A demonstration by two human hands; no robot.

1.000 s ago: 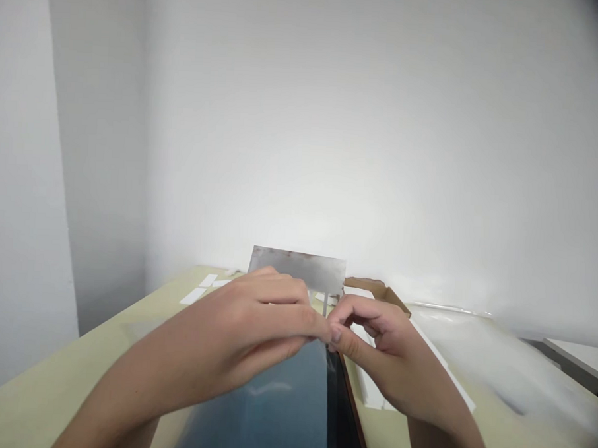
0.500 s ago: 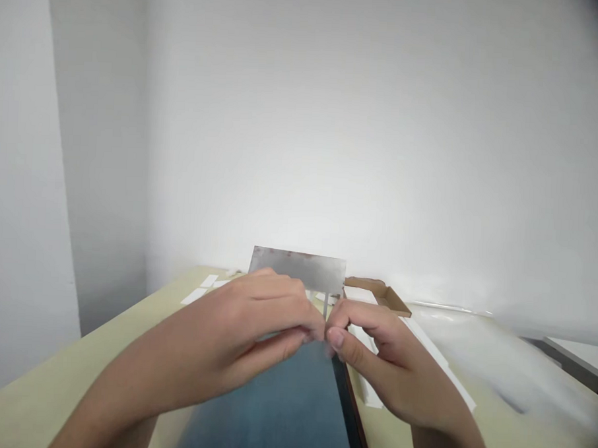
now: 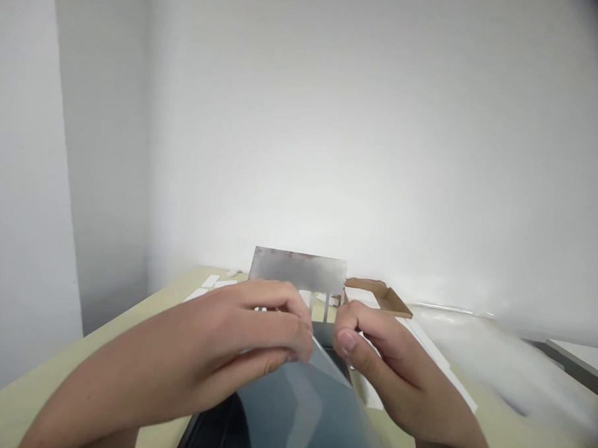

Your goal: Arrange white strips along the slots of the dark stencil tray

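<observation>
Two hands are seen over a pale wooden table [image 3: 79,363]. A single sheet of clear plastic film [image 3: 311,409] is held up in a curve by the left hand [image 3: 224,339], its fingers curled and closed on the film's upper edge. The right hand [image 3: 386,366] is half closed just beside that edge, thumb bent inward; whether anything is gripped by it cannot be told. The film is lifted above one dark flat panel [image 3: 210,435], which lies on the table beneath both hands.

Beyond the hands, one stained steel plate [image 3: 297,267] is seen, with two narrow pale strips [image 3: 326,308] below it. One open cardboard tray [image 3: 382,295] lies to its right. Three white paper strips [image 3: 210,281] are seen on the far left of the table, and one long white strip [image 3: 425,342] lies on the right, next to blurred plastic sheeting [image 3: 501,358].
</observation>
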